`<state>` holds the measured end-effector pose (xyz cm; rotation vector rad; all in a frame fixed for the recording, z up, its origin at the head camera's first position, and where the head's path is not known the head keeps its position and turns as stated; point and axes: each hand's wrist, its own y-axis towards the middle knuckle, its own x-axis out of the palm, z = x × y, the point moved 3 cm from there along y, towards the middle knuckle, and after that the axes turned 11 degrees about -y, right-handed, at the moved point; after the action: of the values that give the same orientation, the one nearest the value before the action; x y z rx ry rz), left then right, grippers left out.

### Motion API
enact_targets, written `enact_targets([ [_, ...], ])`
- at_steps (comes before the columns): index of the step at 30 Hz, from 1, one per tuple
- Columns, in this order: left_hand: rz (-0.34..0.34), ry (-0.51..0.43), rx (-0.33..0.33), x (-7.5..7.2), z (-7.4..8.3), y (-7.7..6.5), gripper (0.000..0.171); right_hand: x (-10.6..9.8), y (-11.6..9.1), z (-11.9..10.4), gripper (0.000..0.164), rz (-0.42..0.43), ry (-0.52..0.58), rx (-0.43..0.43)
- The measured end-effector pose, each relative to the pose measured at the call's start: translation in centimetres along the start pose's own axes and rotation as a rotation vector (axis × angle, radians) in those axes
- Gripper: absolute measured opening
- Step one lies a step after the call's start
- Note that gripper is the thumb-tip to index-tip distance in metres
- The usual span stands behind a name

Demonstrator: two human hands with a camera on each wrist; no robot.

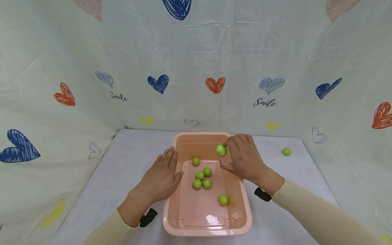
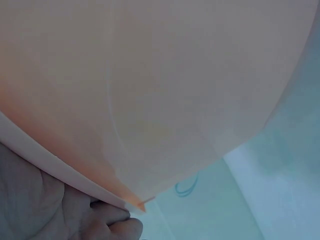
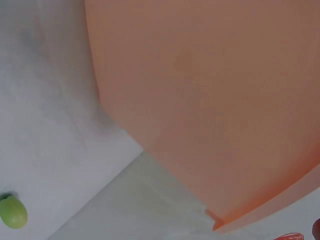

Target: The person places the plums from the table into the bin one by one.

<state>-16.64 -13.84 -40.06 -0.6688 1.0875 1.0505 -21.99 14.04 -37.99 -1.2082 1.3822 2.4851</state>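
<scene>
A pink plastic tub (image 1: pixel 208 232) stands on the table, with several round green fruits (image 1: pixel 207 184) on its floor. My left hand (image 1: pixel 160 175) rests on the tub's left rim, fingers straight. In the left wrist view, part of that hand (image 2: pixel 55 205) shows under the tub's rim. Above the tub's far right part, my right hand (image 1: pixel 245 156) pinches a green fruit (image 1: pixel 221 150) between thumb and fingers. Only a sliver of the right hand shows in the right wrist view, where the tub's outer wall (image 3: pixel 200 100) fills most of the picture.
Another green fruit (image 1: pixel 286 151) lies on the white tabletop (image 1: pixel 275 177), right of the tub, near the back right corner. A pale curtain (image 1: pixel 190 51) printed with hearts hangs behind the table and along both sides.
</scene>
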Motion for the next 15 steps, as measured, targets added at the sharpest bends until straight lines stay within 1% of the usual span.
enact_targets([
  [6, 0.006, 0.004, 0.001, 0.0, 0.0, 0.0, 0.073, -0.2, 0.0, -1.8, 0.029, 0.024, 0.046, -0.034],
  [8, 0.006, 0.004, -0.001, 0.0, 0.1, 0.0, 0.074, -0.3, -0.1, -2.4, 0.028, 0.021, 0.056, -0.046],
  [15, 0.005, -0.002, -0.002, 0.0, 0.1, -0.1, 0.074, -0.5, -0.2, -3.9, 0.037, -0.09, 0.091, -0.099],
])
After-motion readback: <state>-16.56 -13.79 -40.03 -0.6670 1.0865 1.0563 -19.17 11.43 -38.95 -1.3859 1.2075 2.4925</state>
